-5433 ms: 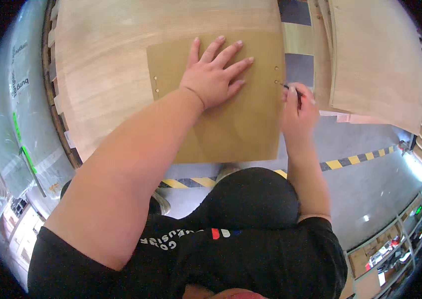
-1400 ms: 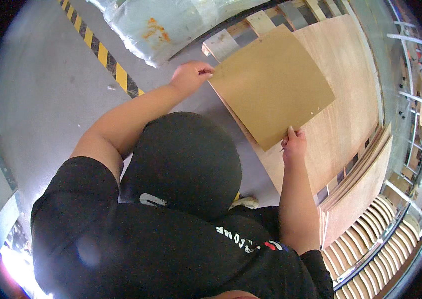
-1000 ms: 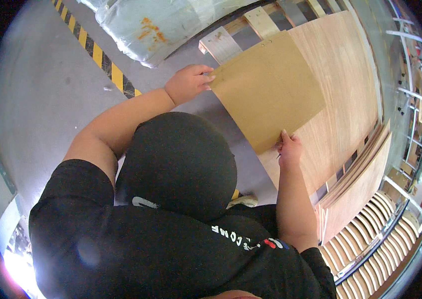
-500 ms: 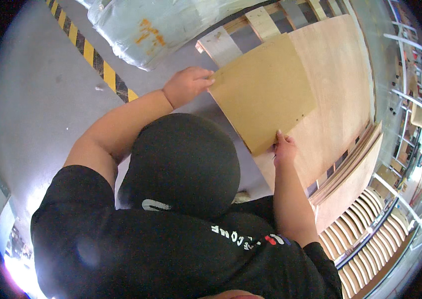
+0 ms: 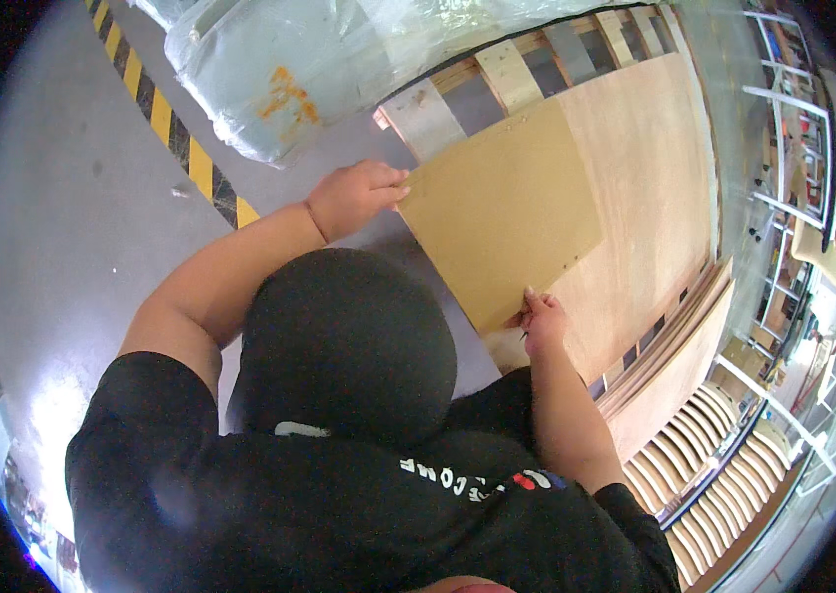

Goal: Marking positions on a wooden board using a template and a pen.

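Observation:
A flat tan board (image 5: 502,212), roughly rectangular with a few small holes near its edges, is held in front of me. My left hand (image 5: 357,201) is closed on its left corner, fingers at the edge. At the near edge, my right hand (image 5: 544,322) grips the board with the thumb on top; its other fingers are partly hidden. The board overlaps a large pale plywood sheet (image 5: 650,168). I cannot tell whether the two touch.
Plywood lies over a slatted wooden pallet (image 5: 512,74). Several thin panels (image 5: 670,351) lean beside it, near rows of curved wooden slats (image 5: 734,494). A plastic-wrapped bulk (image 5: 290,79) stands at the far left, by a yellow-and-black floor stripe (image 5: 163,114). Metal racks (image 5: 794,109) line the right.
The board and both hands appear slightly lower and further left in the picture, as does most of the surroundings. Both hands keep their hold on the board.

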A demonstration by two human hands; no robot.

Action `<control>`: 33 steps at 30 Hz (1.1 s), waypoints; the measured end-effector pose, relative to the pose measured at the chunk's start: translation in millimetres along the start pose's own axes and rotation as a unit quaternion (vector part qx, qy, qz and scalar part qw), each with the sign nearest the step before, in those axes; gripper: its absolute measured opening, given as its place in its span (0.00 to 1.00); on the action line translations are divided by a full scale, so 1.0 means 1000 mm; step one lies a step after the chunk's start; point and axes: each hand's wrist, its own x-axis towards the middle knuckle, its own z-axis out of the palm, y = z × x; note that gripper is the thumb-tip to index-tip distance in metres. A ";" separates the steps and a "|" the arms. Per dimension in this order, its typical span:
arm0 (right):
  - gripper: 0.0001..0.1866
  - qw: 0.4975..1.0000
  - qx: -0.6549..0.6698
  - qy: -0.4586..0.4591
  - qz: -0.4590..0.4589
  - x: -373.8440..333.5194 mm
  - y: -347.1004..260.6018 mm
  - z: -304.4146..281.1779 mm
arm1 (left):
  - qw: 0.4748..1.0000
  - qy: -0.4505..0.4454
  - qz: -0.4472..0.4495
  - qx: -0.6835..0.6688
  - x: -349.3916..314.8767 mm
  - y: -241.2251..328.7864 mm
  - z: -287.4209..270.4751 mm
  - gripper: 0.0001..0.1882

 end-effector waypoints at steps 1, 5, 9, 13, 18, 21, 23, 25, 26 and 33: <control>0.14 1.000 0.001 0.001 -0.001 -0.001 -0.002 0.002 | 1.000 0.007 0.013 0.003 0.001 -0.001 -0.001 0.12; 0.14 1.000 -0.004 0.014 0.004 -0.008 -0.008 0.005 | 0.999 0.015 0.028 0.018 0.005 0.003 -0.006 0.14; 0.15 0.999 -0.038 0.028 0.002 0.001 -0.004 0.002 | 0.999 0.007 0.035 0.006 0.006 -0.001 -0.006 0.15; 0.15 0.999 -0.037 0.013 0.007 0.004 -0.002 -0.001 | 0.999 0.014 0.040 0.014 0.006 0.000 -0.006 0.15; 0.14 1.000 -0.021 0.012 0.005 -0.001 -0.005 0.001 | 0.999 0.019 0.032 0.009 0.001 -0.001 -0.005 0.16; 0.14 1.000 -0.012 0.007 0.002 -0.004 -0.008 0.003 | 0.999 0.013 0.029 0.003 0.000 -0.002 -0.003 0.16; 0.14 1.000 -0.002 0.008 0.005 -0.009 -0.011 0.007 | 0.999 0.009 0.030 0.009 0.000 -0.001 -0.005 0.16; 0.14 1.000 0.009 0.010 0.008 -0.009 -0.011 0.006 | 0.999 0.008 0.030 0.011 0.000 0.000 -0.005 0.16; 0.13 1.000 0.003 0.011 0.008 -0.009 -0.011 0.007 | 0.999 0.006 0.030 0.014 0.000 0.000 -0.005 0.16; 0.14 0.977 -0.202 0.028 0.065 -0.002 -0.025 -0.004 | 0.999 0.009 0.036 0.017 0.000 0.000 -0.004 0.16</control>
